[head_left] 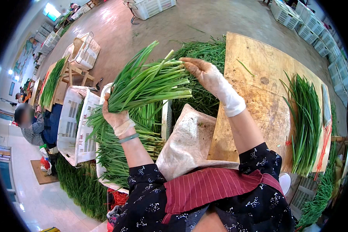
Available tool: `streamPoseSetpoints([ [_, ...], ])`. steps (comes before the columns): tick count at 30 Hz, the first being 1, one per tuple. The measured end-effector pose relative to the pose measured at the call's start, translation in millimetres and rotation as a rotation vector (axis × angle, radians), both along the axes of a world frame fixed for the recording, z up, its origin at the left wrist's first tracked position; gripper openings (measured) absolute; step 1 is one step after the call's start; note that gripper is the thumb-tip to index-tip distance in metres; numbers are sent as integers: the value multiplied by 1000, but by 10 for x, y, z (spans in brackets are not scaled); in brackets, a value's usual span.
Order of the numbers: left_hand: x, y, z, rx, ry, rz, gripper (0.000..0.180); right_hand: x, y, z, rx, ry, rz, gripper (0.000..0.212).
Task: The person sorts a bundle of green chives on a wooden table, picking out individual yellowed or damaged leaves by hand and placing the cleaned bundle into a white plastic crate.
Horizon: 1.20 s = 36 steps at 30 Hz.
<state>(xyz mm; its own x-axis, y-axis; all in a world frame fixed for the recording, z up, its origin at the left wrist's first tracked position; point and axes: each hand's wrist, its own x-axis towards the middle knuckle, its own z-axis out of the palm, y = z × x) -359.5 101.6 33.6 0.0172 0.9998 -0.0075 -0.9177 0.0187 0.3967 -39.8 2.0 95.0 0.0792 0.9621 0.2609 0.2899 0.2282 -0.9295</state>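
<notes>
A loose bunch of long green chives (143,81) with pale stem ends lies across my left hand (115,116), whose fingers close around its leafy part from below. My right hand (205,75) is at the pale ends on the other side, its fingertips pinched together at a few stems. A soiled white glove or wrap covers that hand's palm and wrist, and another is on my left hand. Below the bunch, a white crate (101,176) holds more chives (118,160). A wooden board (251,112) stands close to my right forearm.
More chives (303,120) lie on the board's right side, near red ties (324,149). A heap of greens (205,52) is beyond my right hand. White crates (71,120) stand at left, where a person (33,129) sits. A pale cloth (189,135) hangs before me.
</notes>
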Motion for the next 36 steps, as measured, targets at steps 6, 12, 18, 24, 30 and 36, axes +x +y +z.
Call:
streamPoseSetpoints([
  [6,51,-44,33,-8,18,-8,22,-213,-17,25,-189,185,100,24],
  [12,57,-57,41,56,89,-11,22,-237,44,-136,172,175,-74,12],
  [18,-36,-28,20,-7,25,-5,26,114,-153,139,157,455,-186,18],
  [24,-231,79,-94,-167,-198,49,34,741,-60,236,461,479,-602,29],
  [30,-274,241,-255,-346,-203,150,33,565,28,-103,-153,-809,-651,45],
  [36,-132,349,-370,-406,-150,141,32,-402,-197,-14,-366,284,48,27],
])
